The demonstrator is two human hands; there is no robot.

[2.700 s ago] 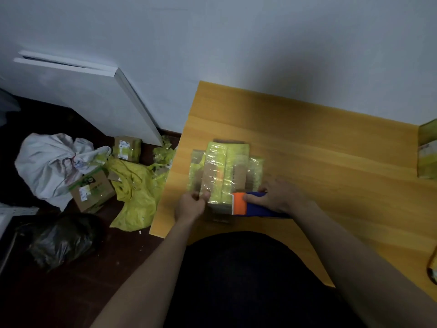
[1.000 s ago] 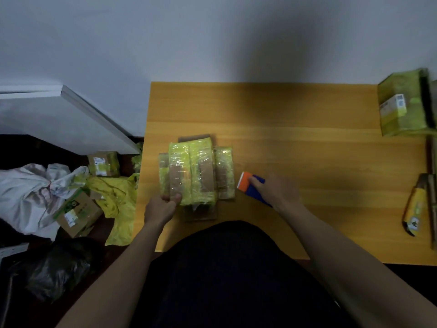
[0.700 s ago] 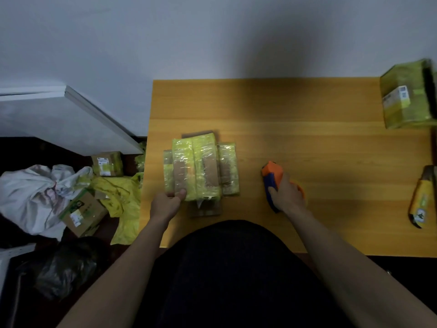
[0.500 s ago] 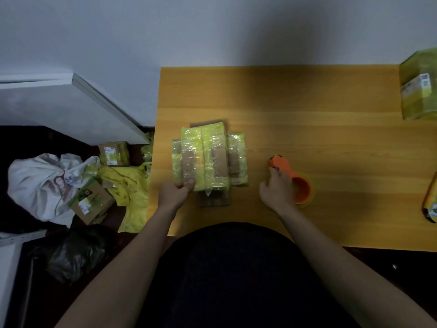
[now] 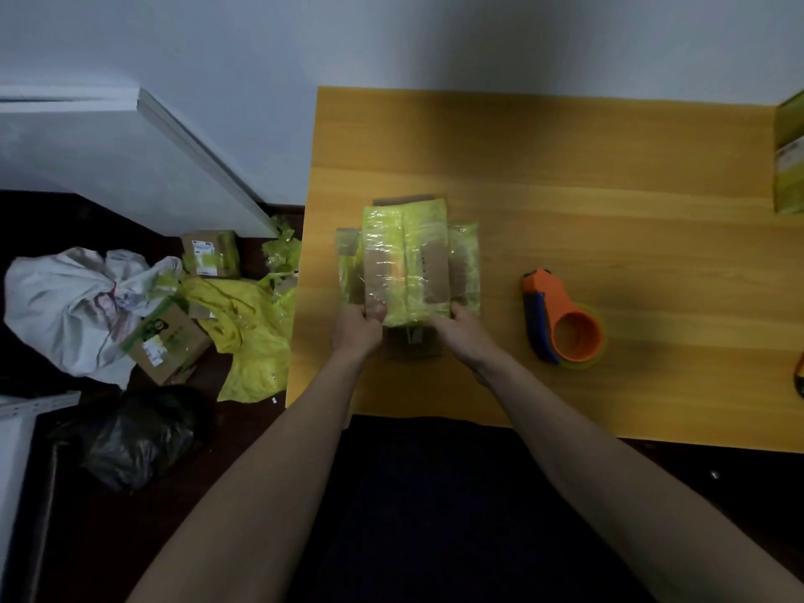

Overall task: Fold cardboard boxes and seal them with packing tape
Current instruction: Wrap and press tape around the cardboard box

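Can't see fingers of my left hand (image 5: 357,330) or right hand (image 5: 462,328), tucked under the box (image 5: 407,263). Green package (image 5: 789,158) at desk (image 5: 609,202) far-right corner cut off; labels unreadable.

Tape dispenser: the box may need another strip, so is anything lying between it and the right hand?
Nothing visible: only bare table lies between the right hand, holding the box, and the tape dispenser.
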